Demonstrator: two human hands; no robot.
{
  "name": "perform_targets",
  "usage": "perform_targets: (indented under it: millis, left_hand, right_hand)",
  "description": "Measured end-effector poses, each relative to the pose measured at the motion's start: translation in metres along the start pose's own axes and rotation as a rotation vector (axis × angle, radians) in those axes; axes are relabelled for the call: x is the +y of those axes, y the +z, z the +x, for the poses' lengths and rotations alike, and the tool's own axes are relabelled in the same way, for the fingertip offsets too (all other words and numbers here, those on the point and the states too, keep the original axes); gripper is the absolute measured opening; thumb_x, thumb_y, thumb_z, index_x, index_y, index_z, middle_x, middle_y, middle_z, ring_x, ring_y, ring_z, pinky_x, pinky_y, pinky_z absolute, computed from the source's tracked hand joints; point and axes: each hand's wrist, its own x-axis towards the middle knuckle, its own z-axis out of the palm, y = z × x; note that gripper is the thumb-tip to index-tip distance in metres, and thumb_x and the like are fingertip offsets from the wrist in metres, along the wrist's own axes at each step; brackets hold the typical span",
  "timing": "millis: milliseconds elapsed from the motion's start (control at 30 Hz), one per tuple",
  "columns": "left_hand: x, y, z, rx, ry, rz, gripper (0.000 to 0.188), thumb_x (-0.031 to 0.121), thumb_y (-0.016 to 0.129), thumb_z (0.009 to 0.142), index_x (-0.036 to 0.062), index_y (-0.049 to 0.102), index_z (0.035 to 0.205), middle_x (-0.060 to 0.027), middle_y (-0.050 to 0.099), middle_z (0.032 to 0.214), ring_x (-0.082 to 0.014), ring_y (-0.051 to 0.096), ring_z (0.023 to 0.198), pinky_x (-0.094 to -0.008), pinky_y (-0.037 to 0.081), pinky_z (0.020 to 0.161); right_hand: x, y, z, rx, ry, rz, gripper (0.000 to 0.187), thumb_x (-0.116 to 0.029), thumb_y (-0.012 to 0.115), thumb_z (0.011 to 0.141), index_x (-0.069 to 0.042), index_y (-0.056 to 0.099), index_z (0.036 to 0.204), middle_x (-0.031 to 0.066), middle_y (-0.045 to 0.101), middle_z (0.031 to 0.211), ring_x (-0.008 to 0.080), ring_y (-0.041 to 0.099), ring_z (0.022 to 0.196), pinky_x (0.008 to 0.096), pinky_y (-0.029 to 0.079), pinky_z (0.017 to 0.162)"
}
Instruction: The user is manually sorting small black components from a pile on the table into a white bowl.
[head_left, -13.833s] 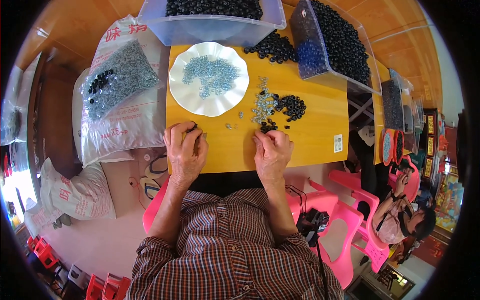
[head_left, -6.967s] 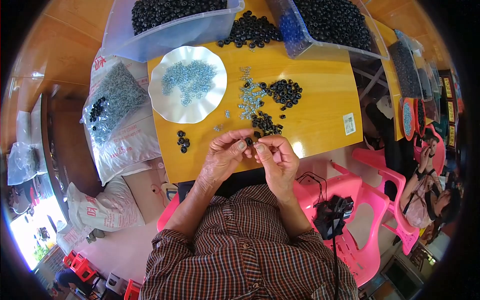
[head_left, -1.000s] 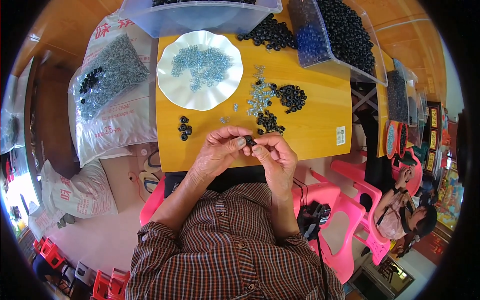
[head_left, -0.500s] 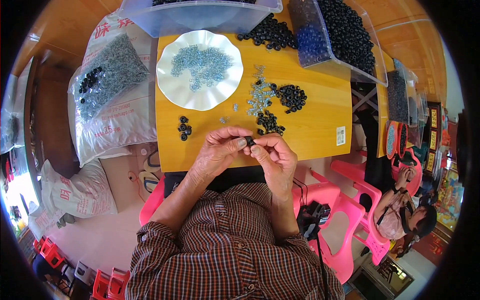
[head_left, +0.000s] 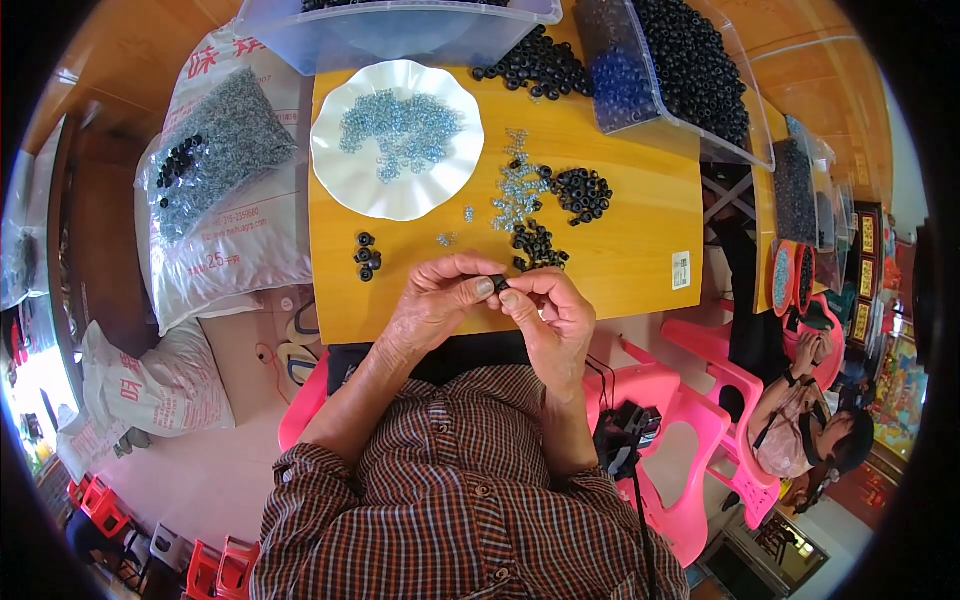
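At the near edge of the yellow table (head_left: 620, 265), my left hand (head_left: 440, 302) and my right hand (head_left: 552, 318) meet, thumbs and fingertips pinched on a small black round piece (head_left: 500, 283). The fingers hide most of it. Just beyond them lies a small pile of black ring-like pieces (head_left: 540, 246), with another black pile (head_left: 583, 195) farther right. Loose clear bluish pieces (head_left: 518, 198) are scattered beside these piles. A few black pieces (head_left: 367, 258) stand grouped to the left. The white scalloped plate (head_left: 400, 207) holds many small clear bluish pieces (head_left: 405, 130).
Plastic bins (head_left: 400, 42) stand at the far edge, one at right (head_left: 690, 90) full of black pieces. A bag of clear pieces (head_left: 225, 150) rests on a white sack (head_left: 240, 255) at left. Pink chairs (head_left: 690, 430) and a seated person (head_left: 800, 430) are at right.
Almost nothing differs. Both hands keep their pinch on the black piece, and the table's things appear shifted very slightly left in the picture.
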Motion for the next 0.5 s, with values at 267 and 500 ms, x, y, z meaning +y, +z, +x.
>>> perform_targets:
  millis: [267, 500]
  left_hand:
    - [-0.0031, -0.0006, -0.0008, 0.013, -0.03, -0.051, 0.022, 0.002, 0.057, 0.089, -0.0027, 0.062, 0.11, -0.011, 0.066, 0.089, -0.0183, 0.064, 0.075, -0.0297, 0.054, 0.072]
    - [0.0009, -0.0013, -0.0017, 0.041, -0.071, -0.074, 0.022, 0.005, 0.056, 0.091, -0.0021, 0.062, 0.111, -0.0088, 0.065, 0.088, -0.0152, 0.061, 0.076, -0.0287, 0.052, 0.072]
  right_hand:
    - [-0.0037, 0.0034, -0.0034, 0.053, 0.139, 0.142, 0.011, 0.0, 0.06, 0.088, 0.004, 0.058, 0.097, 0.0072, 0.063, 0.084, 0.0104, 0.058, 0.071, 0.0219, 0.049, 0.066]
    - [-0.0089, 0.0033, -0.0019, 0.063, 0.263, 0.196, 0.014, -0.008, 0.059, 0.09, 0.003, 0.06, 0.099, 0.0078, 0.064, 0.084, 0.0108, 0.06, 0.068, 0.023, 0.051, 0.061]
